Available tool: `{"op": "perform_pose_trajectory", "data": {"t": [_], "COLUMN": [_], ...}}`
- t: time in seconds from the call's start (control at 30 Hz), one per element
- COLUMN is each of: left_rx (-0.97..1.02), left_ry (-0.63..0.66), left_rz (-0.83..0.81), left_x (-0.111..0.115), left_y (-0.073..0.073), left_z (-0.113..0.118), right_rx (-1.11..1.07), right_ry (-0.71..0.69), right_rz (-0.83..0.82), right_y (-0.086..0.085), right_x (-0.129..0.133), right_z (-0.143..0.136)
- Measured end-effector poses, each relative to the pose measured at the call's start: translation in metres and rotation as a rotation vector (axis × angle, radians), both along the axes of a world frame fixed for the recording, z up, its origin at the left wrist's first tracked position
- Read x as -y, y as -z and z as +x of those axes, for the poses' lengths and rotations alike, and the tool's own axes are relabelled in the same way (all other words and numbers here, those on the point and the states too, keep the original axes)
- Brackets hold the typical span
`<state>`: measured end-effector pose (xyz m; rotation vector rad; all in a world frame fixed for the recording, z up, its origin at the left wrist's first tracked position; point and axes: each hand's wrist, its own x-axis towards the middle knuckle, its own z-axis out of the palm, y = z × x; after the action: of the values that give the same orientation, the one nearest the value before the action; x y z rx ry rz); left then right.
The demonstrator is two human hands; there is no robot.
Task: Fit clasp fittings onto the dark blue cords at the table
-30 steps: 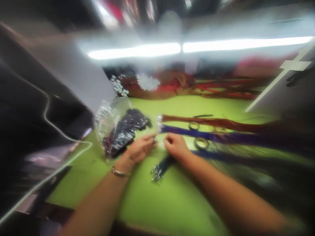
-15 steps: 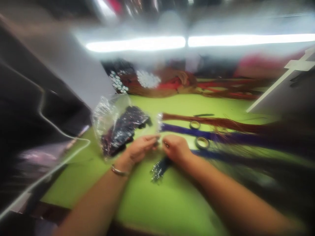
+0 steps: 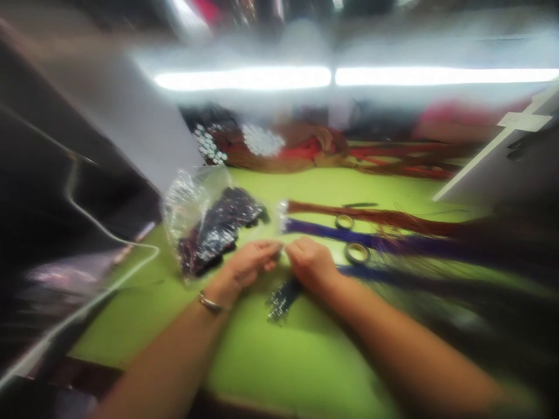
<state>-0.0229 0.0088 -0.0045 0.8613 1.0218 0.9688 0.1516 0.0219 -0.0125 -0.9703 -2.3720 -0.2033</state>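
1. Moved closer together over the desk (image 3: 257, 361): left hand (image 3: 251, 262) and right hand (image 3: 311, 263).
2. Dark-blue bundle (image 3: 290, 293): on the desk, passing beneath the right hand.
3. Bag (image 3: 186, 203): beside the left hand.
4. Hands: fingers curled; any grip too blurred to tell.
5. Tape (image 3: 367, 252): near the right hand.

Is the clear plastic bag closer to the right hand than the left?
No, the clear plastic bag lies by the left hand, which sits between it and the right hand.
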Motion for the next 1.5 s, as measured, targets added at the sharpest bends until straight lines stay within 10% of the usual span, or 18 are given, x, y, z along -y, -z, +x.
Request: {"op": "perform_pose_trajectory", "data": {"t": [0.5,0.83,1.37,1.5], "left_rx": [0.02,-0.006,-0.126,-0.114], "left_ry": [0.035,0.009,-0.044,-0.039], "left_rz": [-0.067,-0.08,0.076,0.044], "left_x": [0.002,0.002,0.009,0.009], "left_y": [0.002,-0.001,0.004,0.008], "left_z": [0.002,0.003,0.016,0.016], "right_rx": [-0.008,-0.321,-0.233,-0.084], "right_ry": [-0.052,0.035,0.061,0.259], "right_rz": [0.053,-0.501,-0.522,-0.444], "right_y": [-0.003,-0.011,-0.015,-0.025], "right_x": [0.005,0.007,-0.005,-0.03], "right_z": [-0.003,0.0,0.003,0.017]}}
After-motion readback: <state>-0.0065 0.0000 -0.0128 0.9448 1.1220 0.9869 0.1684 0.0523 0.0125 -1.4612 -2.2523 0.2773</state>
